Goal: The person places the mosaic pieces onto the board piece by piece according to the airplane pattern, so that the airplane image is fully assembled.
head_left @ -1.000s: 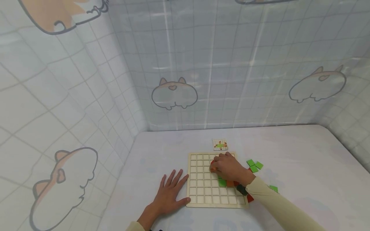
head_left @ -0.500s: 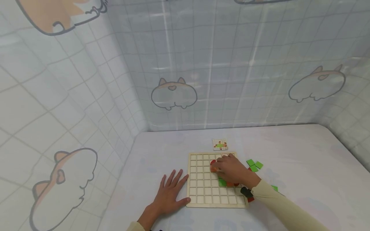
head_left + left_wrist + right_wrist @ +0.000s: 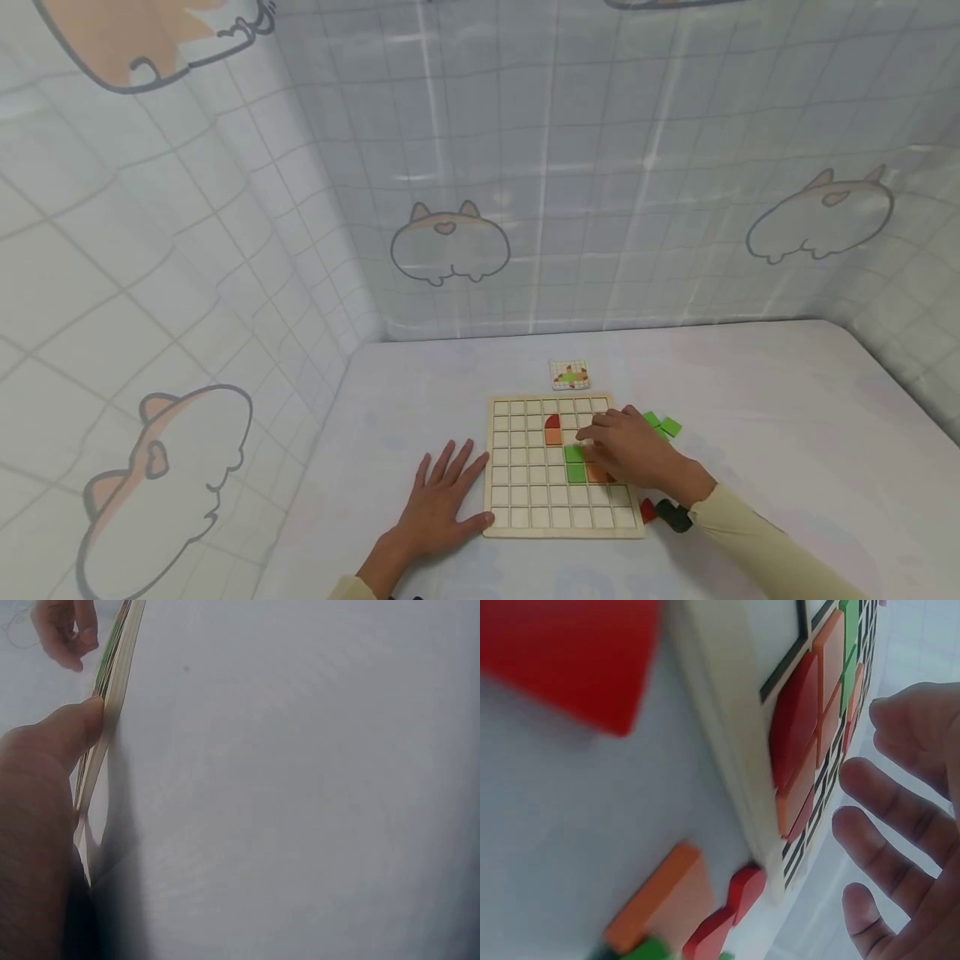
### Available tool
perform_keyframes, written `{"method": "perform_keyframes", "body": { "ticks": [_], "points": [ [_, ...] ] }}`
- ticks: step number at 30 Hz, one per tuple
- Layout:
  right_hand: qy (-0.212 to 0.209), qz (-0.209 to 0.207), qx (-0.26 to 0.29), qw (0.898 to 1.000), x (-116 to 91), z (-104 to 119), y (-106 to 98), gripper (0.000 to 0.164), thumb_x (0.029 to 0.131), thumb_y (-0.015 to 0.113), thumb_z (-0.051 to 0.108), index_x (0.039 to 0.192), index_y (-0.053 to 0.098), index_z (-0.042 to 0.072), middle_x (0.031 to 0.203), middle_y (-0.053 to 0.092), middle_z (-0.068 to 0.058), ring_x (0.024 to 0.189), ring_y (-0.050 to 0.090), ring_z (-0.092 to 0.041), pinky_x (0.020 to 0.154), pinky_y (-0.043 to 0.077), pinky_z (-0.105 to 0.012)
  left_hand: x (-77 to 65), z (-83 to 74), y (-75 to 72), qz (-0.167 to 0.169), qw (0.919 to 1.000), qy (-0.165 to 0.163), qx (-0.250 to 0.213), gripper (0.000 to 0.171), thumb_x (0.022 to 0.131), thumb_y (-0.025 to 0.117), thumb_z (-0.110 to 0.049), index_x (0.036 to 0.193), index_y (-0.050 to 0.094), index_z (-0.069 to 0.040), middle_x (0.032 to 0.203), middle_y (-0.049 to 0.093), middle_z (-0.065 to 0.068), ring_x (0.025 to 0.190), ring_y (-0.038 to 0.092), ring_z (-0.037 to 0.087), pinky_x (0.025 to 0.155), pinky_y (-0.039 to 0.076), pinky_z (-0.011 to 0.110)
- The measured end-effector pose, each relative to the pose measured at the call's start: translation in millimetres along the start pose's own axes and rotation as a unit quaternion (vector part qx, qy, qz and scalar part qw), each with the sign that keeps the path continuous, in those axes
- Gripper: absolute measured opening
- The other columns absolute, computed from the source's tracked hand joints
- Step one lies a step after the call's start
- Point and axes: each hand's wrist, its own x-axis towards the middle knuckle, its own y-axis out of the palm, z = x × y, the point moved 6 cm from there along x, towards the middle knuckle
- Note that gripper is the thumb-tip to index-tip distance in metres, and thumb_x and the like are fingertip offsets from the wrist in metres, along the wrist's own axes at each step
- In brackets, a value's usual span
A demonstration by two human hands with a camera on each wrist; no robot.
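A pale wooden grid board (image 3: 517, 496) lies on the table. My left hand (image 3: 435, 512) is spread flat at its left side, thumb and little finger touching the edge; the left wrist view shows the thumb (image 3: 71, 727) against that edge. Above the board's right part hovers my right hand (image 3: 641, 450), fingers loosely bent, nothing between them. A red rounded tile (image 3: 552, 422) sits in the grid directly behind an orange tile (image 3: 552, 437). Two green tiles (image 3: 576, 473) and more orange and red tiles (image 3: 793, 720) lie toward the right edge, partly hidden by the right hand in the head view.
Behind the board lies a small pattern card (image 3: 570, 375). Loose green tiles (image 3: 671, 427) and a red tile (image 3: 648, 510) are on the table to the right. An orange loose tile (image 3: 667, 892) shows in the right wrist view. Patterned curtains enclose the table.
My right hand has let go of the orange tile beside the red one and drawn back to the right, uncovering both tiles. The left hand has stayed still.
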Motion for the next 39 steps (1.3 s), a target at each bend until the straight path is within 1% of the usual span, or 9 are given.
{"method": "perform_keyframes", "body": {
  "ticks": [5,9,15,19,24,27,31,35,39],
  "points": [
    [0.004,-0.003,-0.007,1.000,-10.1,-5.8,-0.5,0.025,0.085,0.078,0.022,0.110,0.073,0.022,0.098,0.062,0.010,0.090,0.054,-0.015,0.070,0.036,-0.033,0.0,-0.3,-0.4,-0.016,0.9998,0.007,-0.010,0.082,0.090,0.044,-0.073,0.156,0.030,-0.027,0.162,0.022,0.006,0.148,0.012,0.035,0.109,0.011,0.066],
    [-0.004,-0.012,-0.007,1.000,-8.7,-4.5,0.8,0.028,0.085,0.078,0.025,0.112,0.072,0.021,0.099,0.061,0.008,0.090,0.048,-0.013,0.070,0.035,-0.032,0.4,0.3,2.7,-0.015,0.9998,0.006,-0.015,0.082,0.090,0.044,-0.073,0.156,0.028,-0.029,0.162,0.022,0.005,0.148,0.012,0.034,0.109,0.010,0.067],
    [-0.019,-0.025,0.008,0.999,12.2,6.0,3.9,0.027,0.086,0.077,0.026,0.112,0.073,0.018,0.092,0.055,0.007,0.085,0.044,-0.013,0.069,0.032,-0.031,0.0,1.4,5.1,-0.013,0.9999,-0.001,-0.010,0.082,0.089,0.044,-0.074,0.156,0.029,-0.029,0.162,0.021,0.004,0.148,0.011,0.033,0.110,0.009,0.066],
    [-0.018,-0.027,-0.009,0.999,30.1,8.8,10.0,0.019,0.085,0.078,0.027,0.103,0.074,0.021,0.086,0.053,0.007,0.079,0.042,-0.014,0.068,0.031,-0.033,0.3,2.0,3.9,-0.009,0.9999,-0.006,-0.006,0.083,0.089,0.042,-0.075,0.156,0.029,-0.029,0.163,0.020,0.003,0.149,0.009,0.032,0.111,0.008,0.065],
    [-0.003,-0.011,-0.020,1.000,44.4,8.6,18.6,0.017,0.083,0.080,0.031,0.097,0.076,0.022,0.083,0.055,0.008,0.073,0.040,-0.014,0.066,0.028,-0.034,0.5,1.3,3.4,0.001,0.9999,-0.005,-0.010,0.083,0.089,0.039,-0.076,0.157,0.027,-0.029,0.163,0.018,0.002,0.149,0.008,0.032,0.111,0.007,0.064],
    [0.007,0.003,-0.018,1.000,47.5,8.9,20.8,0.018,0.082,0.081,0.032,0.096,0.076,0.021,0.081,0.058,0.008,0.073,0.044,-0.014,0.066,0.030,-0.034,0.5,0.0,3.0,0.005,0.9999,-0.003,-0.011,0.083,0.089,0.039,-0.076,0.157,0.026,-0.030,0.163,0.017,0.002,0.149,0.008,0.032,0.111,0.008,0.064],
    [0.014,0.017,-0.010,1.000,49.8,10.4,21.1,0.018,0.082,0.080,0.032,0.095,0.076,0.020,0.077,0.059,0.008,0.069,0.046,-0.014,0.064,0.031,-0.034,-0.5,1.1,4.6,-0.002,1.0000,-0.002,-0.010,0.083,0.089,0.040,-0.076,0.157,0.025,-0.031,0.163,0.017,0.002,0.149,0.008,0.032,0.111,0.007,0.065],
    [0.017,0.026,-0.006,0.999,50.7,9.9,21.9,0.016,0.083,0.079,0.032,0.091,0.075,0.020,0.067,0.052,0.012,0.064,0.044,-0.011,0.063,0.030,-0.033,-1.2,4.2,8.5,-0.010,0.9999,0.000,-0.010,0.083,0.089,0.038,-0.077,0.158,0.023,-0.033,0.164,0.015,0.000,0.149,0.006,0.030,0.111,0.005,0.064],
    [0.016,0.030,-0.006,0.999,51.2,7.8,23.5,0.013,0.084,0.078,0.032,0.081,0.070,0.023,0.059,0.040,0.015,0.060,0.039,-0.008,0.062,0.028,-0.034,-0.8,7.0,10.8,-0.017,0.9998,-0.001,-0.011,0.083,0.089,0.036,-0.077,0.158,0.022,-0.033,0.164,0.013,-0.002,0.149,0.004,0.028,0.111,0.004,0.063]
  ]
}}
